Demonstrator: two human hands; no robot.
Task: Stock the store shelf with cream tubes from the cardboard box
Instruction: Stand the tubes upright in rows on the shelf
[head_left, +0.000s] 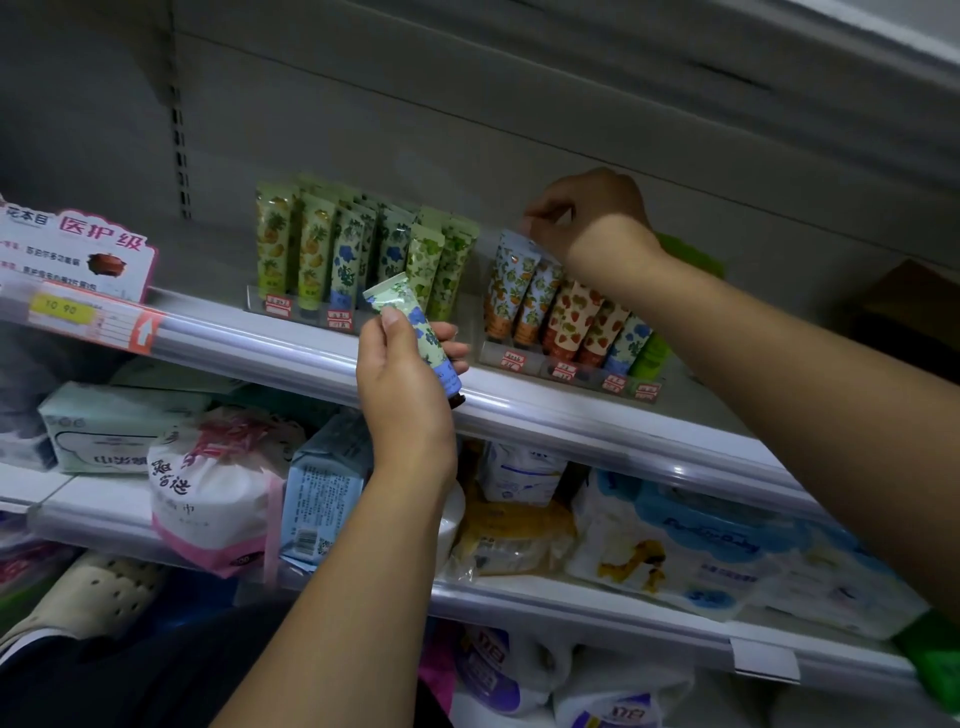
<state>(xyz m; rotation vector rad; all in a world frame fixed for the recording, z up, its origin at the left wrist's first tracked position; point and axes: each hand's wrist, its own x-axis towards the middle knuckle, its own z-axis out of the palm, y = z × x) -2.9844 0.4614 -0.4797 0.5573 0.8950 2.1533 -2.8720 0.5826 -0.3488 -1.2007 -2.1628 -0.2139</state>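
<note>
My left hand (402, 387) grips a cream tube with blue flowers (415, 327), tilted, cap down, in front of the upper shelf's rail (545, 410). My right hand (584, 213) reaches over the shelf and pinches the top of an orange-patterned tube (511, 275) standing in the right clear display tray (524, 358). That tray holds several upright tubes: orange, strawberry, blue and green. The left display tray (311, 312) holds several pineapple, blue-flower and green-leaf tubes (353, 244). The cardboard box is not in view.
A pink promo sign (78, 249) and a yellow price tag (61, 307) stand at the shelf's left. The lower shelf (597, 608) holds tissue packs, a pink-and-white bag (218, 493) and baby-wipe packs (691, 545). Toilet rolls lie below. Bare shelf space lies right of the trays.
</note>
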